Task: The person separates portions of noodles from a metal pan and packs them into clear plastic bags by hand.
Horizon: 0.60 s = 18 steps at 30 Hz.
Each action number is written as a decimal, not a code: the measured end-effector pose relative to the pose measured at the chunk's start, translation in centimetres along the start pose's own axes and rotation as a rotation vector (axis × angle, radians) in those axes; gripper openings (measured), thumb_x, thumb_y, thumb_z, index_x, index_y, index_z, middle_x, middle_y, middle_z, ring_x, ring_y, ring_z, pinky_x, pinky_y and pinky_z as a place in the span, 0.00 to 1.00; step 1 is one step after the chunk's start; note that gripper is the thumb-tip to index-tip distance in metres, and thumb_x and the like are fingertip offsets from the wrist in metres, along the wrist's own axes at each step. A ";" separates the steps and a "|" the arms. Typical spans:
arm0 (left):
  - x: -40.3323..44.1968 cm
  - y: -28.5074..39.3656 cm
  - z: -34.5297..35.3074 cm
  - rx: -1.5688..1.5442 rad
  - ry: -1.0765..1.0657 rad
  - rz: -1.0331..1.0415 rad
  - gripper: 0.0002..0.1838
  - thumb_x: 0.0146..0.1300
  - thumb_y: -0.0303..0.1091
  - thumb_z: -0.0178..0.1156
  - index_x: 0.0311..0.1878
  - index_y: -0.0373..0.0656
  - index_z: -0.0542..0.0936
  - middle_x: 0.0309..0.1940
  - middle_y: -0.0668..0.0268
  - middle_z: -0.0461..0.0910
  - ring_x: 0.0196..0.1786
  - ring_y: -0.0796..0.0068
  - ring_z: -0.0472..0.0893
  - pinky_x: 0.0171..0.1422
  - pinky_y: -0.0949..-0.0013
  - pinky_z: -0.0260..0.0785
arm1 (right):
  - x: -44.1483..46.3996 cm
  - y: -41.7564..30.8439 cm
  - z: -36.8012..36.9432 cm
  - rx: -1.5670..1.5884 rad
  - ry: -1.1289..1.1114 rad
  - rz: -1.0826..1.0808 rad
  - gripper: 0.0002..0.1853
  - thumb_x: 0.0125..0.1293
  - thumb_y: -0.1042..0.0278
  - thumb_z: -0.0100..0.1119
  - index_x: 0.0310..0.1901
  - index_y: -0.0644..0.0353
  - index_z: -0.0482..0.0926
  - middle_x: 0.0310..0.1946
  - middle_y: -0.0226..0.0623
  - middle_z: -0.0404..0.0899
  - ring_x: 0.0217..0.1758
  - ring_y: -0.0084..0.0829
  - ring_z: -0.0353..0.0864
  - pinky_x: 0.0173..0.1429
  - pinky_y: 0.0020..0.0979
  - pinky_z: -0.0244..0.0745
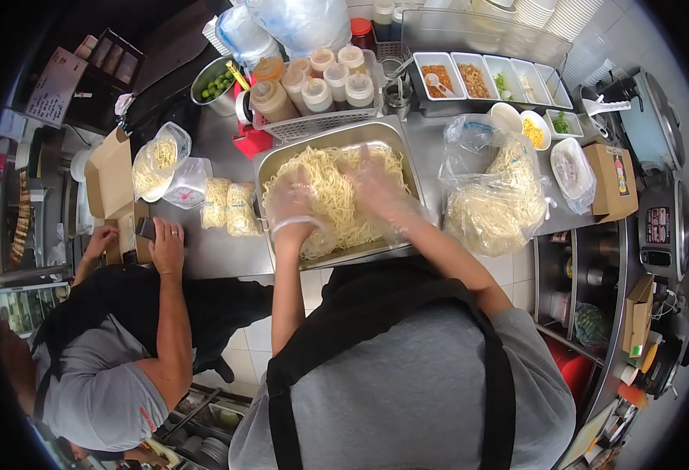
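Note:
A wide metal tray (344, 257) full of pale yellow noodles (327, 188) lies in front of me on the steel counter. Both of my hands wear loose clear plastic gloves and are in the noodles. My left hand (291, 205) is at the tray's left side, its fingers apart and partly sunk among the strands. On the right side, my right hand (382, 192) reaches in with fingers stretched forward, a little blurred by motion. Some fingertips are hidden by noodles. Two packed bags of noodles (229, 207) lie just left of the tray.
Right of the tray sits a large plastic bag of noodles (492, 196). Sauce bottles (317, 94) fill a basket behind it, beside a rack of topping containers (470, 77). At left, a co-worker's hands (166, 247) are at an open cardboard box (110, 180).

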<state>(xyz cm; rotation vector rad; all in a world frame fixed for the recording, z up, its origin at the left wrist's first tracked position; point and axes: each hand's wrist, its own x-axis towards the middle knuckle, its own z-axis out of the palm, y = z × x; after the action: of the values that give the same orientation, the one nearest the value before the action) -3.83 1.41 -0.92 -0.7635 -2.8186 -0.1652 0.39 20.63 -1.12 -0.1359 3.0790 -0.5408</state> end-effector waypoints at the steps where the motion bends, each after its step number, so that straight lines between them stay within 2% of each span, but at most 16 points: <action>1: 0.5 0.5 -0.5 -0.024 -0.055 -0.032 0.39 0.39 0.32 0.72 0.60 0.41 0.71 0.48 0.49 0.78 0.50 0.51 0.78 0.56 0.59 0.70 | -0.1 0.2 1.1 0.001 0.060 0.008 0.35 0.48 0.68 0.66 0.62 0.56 0.69 0.55 0.56 0.72 0.62 0.54 0.67 0.62 0.43 0.68; 2: 0.9 0.8 -0.8 -0.049 -0.105 -0.065 0.39 0.41 0.31 0.71 0.62 0.41 0.69 0.49 0.47 0.77 0.51 0.52 0.78 0.57 0.60 0.70 | 0.2 1.0 2.2 0.064 0.123 -0.021 0.34 0.48 0.69 0.66 0.61 0.55 0.69 0.54 0.57 0.72 0.61 0.54 0.68 0.59 0.44 0.70; 3: 0.8 0.5 -0.1 -0.121 -0.049 -0.070 0.38 0.41 0.31 0.71 0.60 0.40 0.70 0.48 0.47 0.78 0.50 0.50 0.79 0.56 0.60 0.70 | 0.3 1.4 2.8 0.129 0.186 -0.048 0.34 0.48 0.71 0.65 0.60 0.55 0.69 0.53 0.58 0.72 0.61 0.54 0.69 0.57 0.44 0.72; 5: 0.7 -0.4 1.8 -0.265 0.070 -0.069 0.35 0.41 0.29 0.71 0.58 0.40 0.72 0.46 0.46 0.79 0.47 0.47 0.79 0.55 0.60 0.72 | 0.8 1.6 1.4 0.458 0.140 -0.025 0.28 0.48 0.74 0.61 0.56 0.57 0.73 0.49 0.57 0.75 0.55 0.52 0.73 0.54 0.41 0.72; 8: 0.6 0.1 0.0 -0.568 0.105 -0.140 0.33 0.40 0.23 0.70 0.56 0.39 0.74 0.44 0.53 0.81 0.45 0.56 0.81 0.50 0.62 0.74 | 0.9 0.9 -1.5 0.853 0.153 0.003 0.23 0.47 0.77 0.57 0.50 0.61 0.75 0.41 0.55 0.77 0.47 0.49 0.78 0.51 0.37 0.72; 9: 0.8 0.1 -0.1 -0.815 0.101 -0.184 0.32 0.41 0.21 0.68 0.56 0.39 0.74 0.44 0.55 0.81 0.45 0.60 0.81 0.49 0.64 0.74 | 0.9 0.6 -2.6 0.968 0.166 0.009 0.21 0.47 0.78 0.56 0.48 0.62 0.76 0.39 0.54 0.78 0.45 0.48 0.79 0.50 0.35 0.72; 10: 0.9 0.1 -0.2 -1.062 0.092 -0.231 0.31 0.43 0.19 0.67 0.56 0.38 0.74 0.45 0.57 0.81 0.44 0.64 0.81 0.48 0.67 0.74 | 1.0 0.1 -4.3 1.023 0.100 0.003 0.21 0.46 0.80 0.55 0.48 0.65 0.75 0.38 0.48 0.79 0.44 0.38 0.80 0.49 0.31 0.71; 11: 0.8 0.1 -0.2 -1.308 0.079 -0.280 0.30 0.44 0.16 0.65 0.56 0.37 0.73 0.45 0.59 0.81 0.44 0.68 0.82 0.47 0.69 0.75 | 0.8 -0.5 -6.1 1.056 0.128 -0.055 0.21 0.46 0.81 0.54 0.47 0.65 0.75 0.38 0.46 0.79 0.44 0.35 0.79 0.49 0.30 0.71; 12: 0.8 0.0 -1.1 -1.358 0.039 -0.321 0.29 0.46 0.12 0.60 0.56 0.37 0.73 0.45 0.63 0.81 0.45 0.76 0.80 0.49 0.73 0.74 | 0.3 -1.5 -8.7 1.092 0.153 -0.112 0.21 0.46 0.82 0.54 0.47 0.66 0.75 0.38 0.43 0.79 0.44 0.31 0.78 0.49 0.28 0.70; 13: 0.9 0.4 -2.8 -1.426 0.044 -0.314 0.30 0.46 0.12 0.60 0.56 0.37 0.73 0.46 0.63 0.81 0.46 0.76 0.80 0.50 0.72 0.74 | -0.2 -2.4 -10.9 1.127 0.177 -0.168 0.21 0.46 0.83 0.54 0.47 0.66 0.75 0.38 0.40 0.79 0.43 0.27 0.77 0.49 0.27 0.70; 15: 1.3 1.5 -6.6 -1.566 0.060 -0.298 0.30 0.46 0.12 0.60 0.57 0.37 0.73 0.47 0.62 0.80 0.47 0.75 0.80 0.51 0.72 0.73 | -0.4 -3.3 -14.4 1.209 0.090 -0.193 0.25 0.46 0.85 0.51 0.51 0.69 0.73 0.44 0.36 0.78 0.49 0.24 0.75 0.56 0.25 0.67; 16: 1.3 1.5 -7.2 -1.540 0.100 -0.274 0.30 0.46 0.11 0.60 0.57 0.36 0.72 0.48 0.62 0.80 0.48 0.75 0.79 0.51 0.71 0.73 | -0.3 -3.5 -15.4 1.247 0.046 -0.208 0.27 0.45 0.87 0.50 0.53 0.70 0.72 0.47 0.34 0.77 0.52 0.22 0.74 0.59 0.23 0.65; 18: 1.3 1.5 -8.8 -1.623 0.110 -0.223 0.30 0.46 0.11 0.61 0.57 0.36 0.72 0.48 0.62 0.80 0.48 0.74 0.80 0.51 0.71 0.73 | -0.2 -3.8 -16.0 1.366 0.054 -0.215 0.28 0.45 0.87 0.50 0.55 0.70 0.70 0.48 0.34 0.77 0.52 0.21 0.73 0.59 0.23 0.65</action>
<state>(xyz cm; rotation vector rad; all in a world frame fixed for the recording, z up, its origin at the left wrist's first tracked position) -2.57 1.86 7.96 -0.5172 -2.0856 -2.4868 0.46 22.55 15.26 -0.3875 2.0372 -2.3851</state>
